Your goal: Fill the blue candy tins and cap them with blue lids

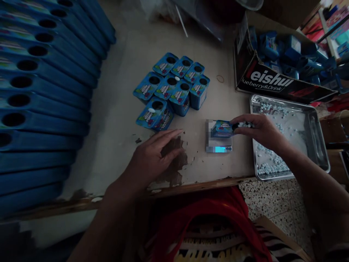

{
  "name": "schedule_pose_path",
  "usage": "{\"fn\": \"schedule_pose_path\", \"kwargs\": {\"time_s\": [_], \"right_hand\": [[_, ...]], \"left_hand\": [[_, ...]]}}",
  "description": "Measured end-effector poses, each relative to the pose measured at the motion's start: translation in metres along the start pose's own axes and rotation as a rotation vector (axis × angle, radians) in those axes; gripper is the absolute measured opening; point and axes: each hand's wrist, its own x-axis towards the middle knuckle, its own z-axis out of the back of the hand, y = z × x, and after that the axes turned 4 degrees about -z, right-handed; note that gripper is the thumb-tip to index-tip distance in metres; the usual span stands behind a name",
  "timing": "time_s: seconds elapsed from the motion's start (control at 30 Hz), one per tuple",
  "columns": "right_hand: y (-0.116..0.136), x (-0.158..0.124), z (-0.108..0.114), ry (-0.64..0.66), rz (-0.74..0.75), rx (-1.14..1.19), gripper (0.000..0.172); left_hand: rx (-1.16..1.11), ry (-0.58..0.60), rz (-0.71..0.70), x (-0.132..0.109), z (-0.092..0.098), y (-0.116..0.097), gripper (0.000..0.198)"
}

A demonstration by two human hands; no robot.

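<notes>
My right hand [260,130] is cupped round a bunch of small white candies [244,124], held against the open end of a small blue box [223,128]. That box lies on a little digital scale [219,143] with a lit display. My left hand [155,156] rests flat on the worn table, fingers stretched out and empty, just left of the scale. Beyond it stands a cluster of several upright blue boxes [173,90] with round holes in their tops; two have a white candy lying on top.
A metal tray [313,120] with scattered white candies sits at the right. Behind it a cardboard carton [272,82] holds more blue boxes. Stacks of flat blue boxes [40,91] fill the left side. A rubber band [220,78] lies on the table.
</notes>
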Motion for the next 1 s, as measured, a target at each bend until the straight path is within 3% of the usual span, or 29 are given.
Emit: {"fn": "schedule_pose_path", "kwargs": {"time_s": [0.13, 0.27, 0.47, 0.57, 0.67, 0.8, 1.0], "right_hand": [[0.005, -0.003, -0.003, -0.012, -0.061, 0.178, 0.018], [-0.002, -0.007, 0.017, -0.16, -0.219, 0.604, 0.022], [-0.074, -0.035, 0.056, -0.418, -0.411, 0.862, 0.029], [-0.111, -0.056, 0.054, -0.401, -0.545, 0.948, 0.03], [-0.126, -0.063, 0.045, -0.323, -0.582, 0.982, 0.032], [-0.117, -0.046, 0.033, -0.236, -0.525, 1.054, 0.033], [-0.076, -0.018, 0.013, -0.158, -0.277, 1.025, 0.027]], "left_hand": [[-0.012, 0.009, -0.018, -0.001, -0.002, -0.001, 0.042], [0.025, -0.025, -0.025, -0.001, 0.001, -0.008, 0.037], [0.084, -0.057, 0.028, -0.001, 0.009, -0.02, 0.032], [0.106, -0.041, 0.028, 0.001, 0.011, -0.026, 0.032], [0.129, -0.036, -0.024, 0.009, 0.012, -0.038, 0.033], [0.191, -0.033, -0.128, 0.032, 0.011, -0.061, 0.039], [0.323, 0.018, -0.232, 0.064, -0.005, -0.091, 0.053]]}}
